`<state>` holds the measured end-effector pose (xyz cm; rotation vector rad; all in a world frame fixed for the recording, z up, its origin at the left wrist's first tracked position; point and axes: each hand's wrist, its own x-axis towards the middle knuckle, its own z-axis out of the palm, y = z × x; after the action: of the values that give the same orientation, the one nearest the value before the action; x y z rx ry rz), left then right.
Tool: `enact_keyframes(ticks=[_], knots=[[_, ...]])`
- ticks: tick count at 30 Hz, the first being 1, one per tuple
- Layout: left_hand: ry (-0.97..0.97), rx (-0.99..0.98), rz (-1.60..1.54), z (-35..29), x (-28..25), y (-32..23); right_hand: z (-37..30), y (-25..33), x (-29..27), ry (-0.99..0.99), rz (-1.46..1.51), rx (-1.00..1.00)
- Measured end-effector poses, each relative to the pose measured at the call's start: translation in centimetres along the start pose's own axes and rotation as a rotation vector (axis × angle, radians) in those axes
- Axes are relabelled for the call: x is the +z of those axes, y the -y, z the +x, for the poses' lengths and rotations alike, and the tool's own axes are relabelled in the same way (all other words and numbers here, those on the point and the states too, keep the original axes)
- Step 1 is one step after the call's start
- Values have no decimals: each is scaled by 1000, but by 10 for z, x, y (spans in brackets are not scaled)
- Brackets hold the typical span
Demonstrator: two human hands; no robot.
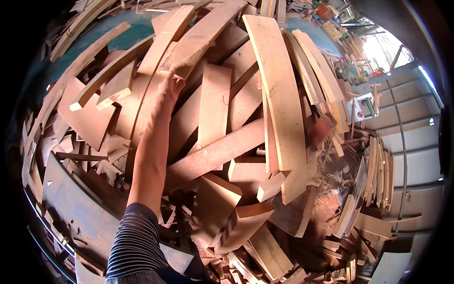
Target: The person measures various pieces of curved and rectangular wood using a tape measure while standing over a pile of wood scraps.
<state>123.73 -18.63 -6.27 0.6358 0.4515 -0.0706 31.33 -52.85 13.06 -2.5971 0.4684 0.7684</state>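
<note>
Though the board [208, 35] just shy of 12 o'clock is touched at its near end by the left hand [170, 86], fingers curled, whether it's gripped can't be told. Probably stiff, kinda hefty; best held by both edges.

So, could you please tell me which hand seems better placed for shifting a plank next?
Probably the left hand: it is stretched forward, right at the near end of a long wooden plank, while the right hand is not in view.
</note>
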Motion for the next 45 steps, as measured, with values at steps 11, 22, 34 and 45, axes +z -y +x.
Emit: enact_keyframes(ticks=[11,22,34,45], knots=[[19,91,-107,-23,47,32,10,4,-5,-34,67,114],[-69,125,-148,-415,20,145,17,-38,25,-167,202,88],[-225,133,206,-727,-97,137,22,-101,81,-316,400,228],[-285,104,109,-968,-186,192,-92,-268,187,-308,577,278]])
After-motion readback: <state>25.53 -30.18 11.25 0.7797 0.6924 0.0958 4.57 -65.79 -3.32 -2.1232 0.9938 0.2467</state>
